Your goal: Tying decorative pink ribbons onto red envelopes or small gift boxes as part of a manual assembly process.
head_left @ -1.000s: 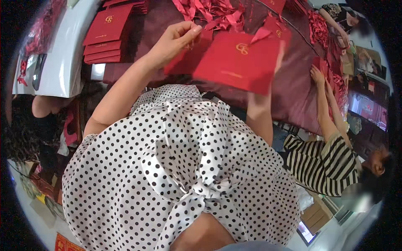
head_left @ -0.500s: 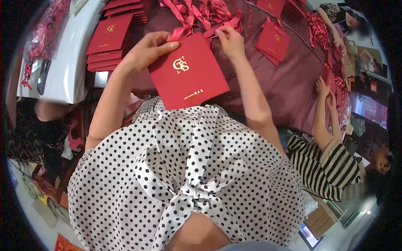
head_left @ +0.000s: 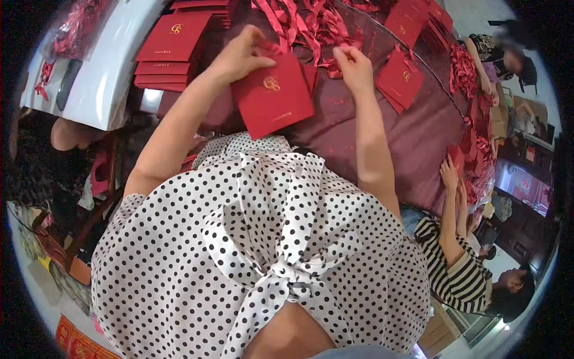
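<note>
A flat red paper gift bag point(head_left: 272, 99) with a gold emblem hangs tilted in front of me. My left hand point(head_left: 244, 57) is closed on its upper left corner, thumb in front. A second red panel shows behind its right edge. To the right of the bag, my right hand point(head_left: 357, 70) is raised with thumb and forefinger pinched together at a strip of red ribbon point(head_left: 332, 67). A tangle of loose red ribbons point(head_left: 308, 27) lies just beyond both hands.
Stacked red bags point(head_left: 173, 39) stand at the far left, beside a white table point(head_left: 104, 72). More bags point(head_left: 399, 81) lie right on the dark red cloth point(head_left: 397, 134). A co-worker in a striped shirt point(head_left: 445, 263) handles red items at the right edge, near another ribbon heap point(head_left: 463, 69).
The bag has swung more upright, and a panel behind it now shows. My right hand has moved right, away from the bag's top edge. The whole view has shifted slightly.
</note>
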Action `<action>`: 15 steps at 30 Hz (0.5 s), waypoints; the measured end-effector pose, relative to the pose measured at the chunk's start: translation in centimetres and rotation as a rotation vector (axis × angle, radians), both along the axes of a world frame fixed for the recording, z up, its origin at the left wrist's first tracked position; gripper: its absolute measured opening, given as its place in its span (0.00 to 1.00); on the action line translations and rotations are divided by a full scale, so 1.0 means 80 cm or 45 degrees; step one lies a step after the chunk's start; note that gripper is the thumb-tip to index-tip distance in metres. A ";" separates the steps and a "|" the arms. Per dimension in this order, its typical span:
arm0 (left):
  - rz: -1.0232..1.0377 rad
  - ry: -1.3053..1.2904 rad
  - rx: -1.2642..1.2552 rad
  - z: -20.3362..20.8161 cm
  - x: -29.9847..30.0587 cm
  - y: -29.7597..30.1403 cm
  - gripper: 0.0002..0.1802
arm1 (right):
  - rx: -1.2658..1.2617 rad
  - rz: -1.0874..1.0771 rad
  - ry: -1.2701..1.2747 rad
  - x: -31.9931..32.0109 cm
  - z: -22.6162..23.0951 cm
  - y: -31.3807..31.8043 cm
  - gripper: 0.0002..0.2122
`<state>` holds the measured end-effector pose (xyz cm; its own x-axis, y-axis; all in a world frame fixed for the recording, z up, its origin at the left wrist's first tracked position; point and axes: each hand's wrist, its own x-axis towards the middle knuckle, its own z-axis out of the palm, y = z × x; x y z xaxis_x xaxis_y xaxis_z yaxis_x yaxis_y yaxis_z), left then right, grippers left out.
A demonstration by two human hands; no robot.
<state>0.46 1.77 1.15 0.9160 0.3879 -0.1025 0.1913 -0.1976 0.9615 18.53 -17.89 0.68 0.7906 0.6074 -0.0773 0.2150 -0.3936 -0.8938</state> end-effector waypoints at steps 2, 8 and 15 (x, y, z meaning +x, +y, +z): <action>-0.043 0.031 0.376 -0.008 0.010 -0.015 0.29 | 0.071 0.061 -0.271 -0.020 0.006 -0.010 0.08; -0.097 -0.197 -0.034 -0.041 0.036 -0.021 0.25 | 0.171 0.069 0.107 -0.092 0.006 -0.018 0.07; 0.071 -0.191 -0.020 -0.012 0.028 -0.034 0.20 | 0.223 -0.020 -0.132 -0.093 -0.014 -0.023 0.08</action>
<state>2.71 -0.95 0.20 0.8984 0.4383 0.0278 0.0552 -0.1756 0.9829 11.11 -19.73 -0.44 0.7982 0.5922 0.1106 0.3045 -0.2383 -0.9222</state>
